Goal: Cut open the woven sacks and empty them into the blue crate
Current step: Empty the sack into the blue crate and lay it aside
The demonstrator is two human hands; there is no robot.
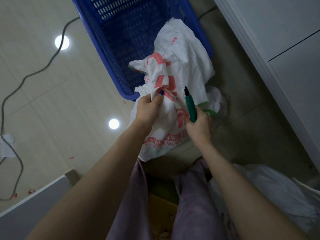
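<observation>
Bunching the sack (174, 80) in left hand (149, 108) fingers; right hand (199, 125) grips cutter (190, 106) (blade up).

Tiled floor (57, 104) — w/ blue crate (107, 54), grey cable (26, 77), white scrap (7, 144) & red bits (71, 158) on it.

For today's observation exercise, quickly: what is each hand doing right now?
Left hand: gripping a fold of the white woven sack.
Right hand: gripping the green-handled cutter.
</observation>
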